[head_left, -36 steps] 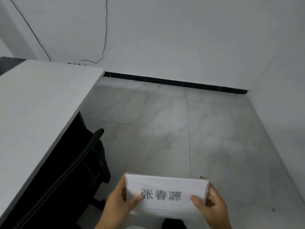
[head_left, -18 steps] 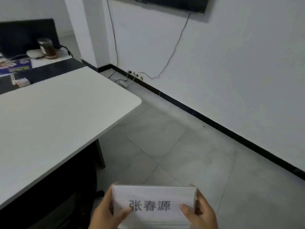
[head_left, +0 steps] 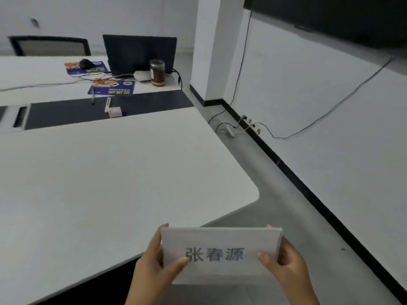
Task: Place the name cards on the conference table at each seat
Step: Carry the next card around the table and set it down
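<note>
Across the far left of my head view, a mesh chair back [head_left: 49, 45] stands behind the far desk, and nearer me the white conference table [head_left: 92, 177] fills the left half of the frame, its rounded corner just beyond my hands. Further along its far side sit a dark laptop [head_left: 139, 54], a blue leaflet [head_left: 112, 89] and a brown-filled jar [head_left: 157, 72], all well apart from where I stand.

Low in the middle, my left hand [head_left: 154, 264] grips the left edge of the name card [head_left: 220, 253], thumb pressed on the printed face and fingers curled behind. My right hand [head_left: 284, 264] pinches the right edge the same way. I hold the card up, over the table's near edge and the floor, touching nothing but my hands; no card sits on the table yet that I can see.

I judge the card light and fairly stiff, folded paper stock, thick enough to show an edge along the top. It should bend or crease if squeezed mid-face, so the side edges are the right place to hold it. Whether more cards lie stacked behind it, I cannot tell.

To the right, cables [head_left: 308, 126] trail down the wall to sockets on the black skirting, below a wall screen [head_left: 330, 16].
</note>
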### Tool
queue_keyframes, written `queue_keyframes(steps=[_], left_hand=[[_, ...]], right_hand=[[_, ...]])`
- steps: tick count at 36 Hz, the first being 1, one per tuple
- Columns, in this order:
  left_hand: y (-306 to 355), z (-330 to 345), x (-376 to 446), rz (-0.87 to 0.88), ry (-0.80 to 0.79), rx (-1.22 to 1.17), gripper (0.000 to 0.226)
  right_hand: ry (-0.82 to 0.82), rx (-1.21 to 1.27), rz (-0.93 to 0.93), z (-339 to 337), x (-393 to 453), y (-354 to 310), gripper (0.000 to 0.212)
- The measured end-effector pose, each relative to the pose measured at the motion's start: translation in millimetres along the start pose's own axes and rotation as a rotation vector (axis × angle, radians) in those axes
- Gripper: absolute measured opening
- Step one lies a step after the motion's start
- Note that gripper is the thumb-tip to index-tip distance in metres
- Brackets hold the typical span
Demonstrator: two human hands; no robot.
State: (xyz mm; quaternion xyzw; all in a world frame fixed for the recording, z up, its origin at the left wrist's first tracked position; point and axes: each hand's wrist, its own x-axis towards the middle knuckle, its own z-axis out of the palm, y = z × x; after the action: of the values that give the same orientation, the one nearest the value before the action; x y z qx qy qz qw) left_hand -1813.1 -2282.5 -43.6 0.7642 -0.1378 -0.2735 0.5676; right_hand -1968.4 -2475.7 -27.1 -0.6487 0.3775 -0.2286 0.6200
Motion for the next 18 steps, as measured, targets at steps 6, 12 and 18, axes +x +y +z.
queue_keyframes(steps=[6, 12, 18], left_hand=[[6.6, -19.8, 53.4, -0.016, 0.147, -0.007, 0.072], [9.9, -34.5, 107.1, -0.05, 0.338, 0.006, 0.073], [19.7, -38.5, 156.0, -0.137, 0.422, 0.001, 0.072]], right_hand=[[-0.202, -0.05, -0.004, 40.7, 91.9, -17.4, 0.085], [-0.406, -0.15, -0.072, 93.0, 178.6, -10.9, 0.06], [-0.594, -0.193, -0.048, 130.6, 259.5, -11.4, 0.063]])
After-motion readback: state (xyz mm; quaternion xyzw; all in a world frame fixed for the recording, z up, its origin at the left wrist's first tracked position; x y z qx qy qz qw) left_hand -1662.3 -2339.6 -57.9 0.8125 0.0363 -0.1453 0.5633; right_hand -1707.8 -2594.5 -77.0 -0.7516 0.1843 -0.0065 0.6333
